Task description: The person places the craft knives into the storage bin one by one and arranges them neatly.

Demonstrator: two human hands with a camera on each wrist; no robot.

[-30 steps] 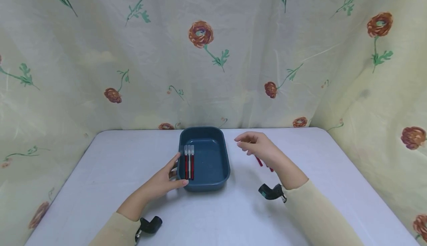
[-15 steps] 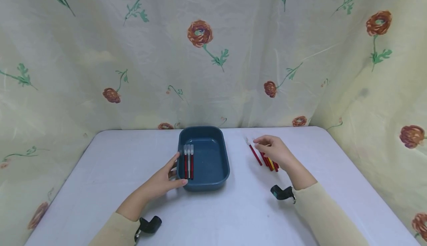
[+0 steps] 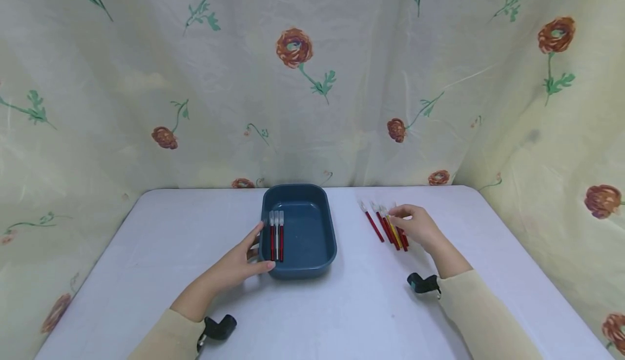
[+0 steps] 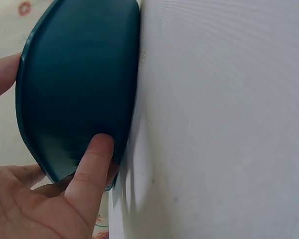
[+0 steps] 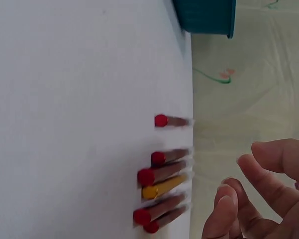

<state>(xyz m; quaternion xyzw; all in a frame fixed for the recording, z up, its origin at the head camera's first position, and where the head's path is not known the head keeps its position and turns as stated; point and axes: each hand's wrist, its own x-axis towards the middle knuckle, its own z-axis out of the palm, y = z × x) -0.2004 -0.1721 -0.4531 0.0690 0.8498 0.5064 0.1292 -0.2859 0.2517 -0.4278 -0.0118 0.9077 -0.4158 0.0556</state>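
In the head view my left hand [image 3: 233, 266] holds the near left corner of a deep blue tray [image 3: 319, 265]. In the left wrist view its thumb [image 4: 92, 167] lies along the tray's outer wall [image 4: 84, 79], with another fingertip at the rim. Three slim pen-like sticks [image 3: 276, 243] with clear caps lie side by side inside, at the left. My right hand [image 3: 415, 227] hovers over the capped ends of several red sticks [image 3: 375, 227] and a yellow one [image 5: 164, 185] on the table. Its fingers are loosely bent, with a gap between thumb and fingertips and nothing held.
White cloth covers the table [image 3: 312, 322]. A flowered curtain [image 3: 342, 132] hangs behind the far edge and along both sides. Black cameras [image 3: 423, 284] are strapped at both wrists. The loose sticks fan out to the right of the tray.
My right hand has moved right, away from the tray's side and across the loose sticks, so more of them show. The left hand and tray have stayed in place.
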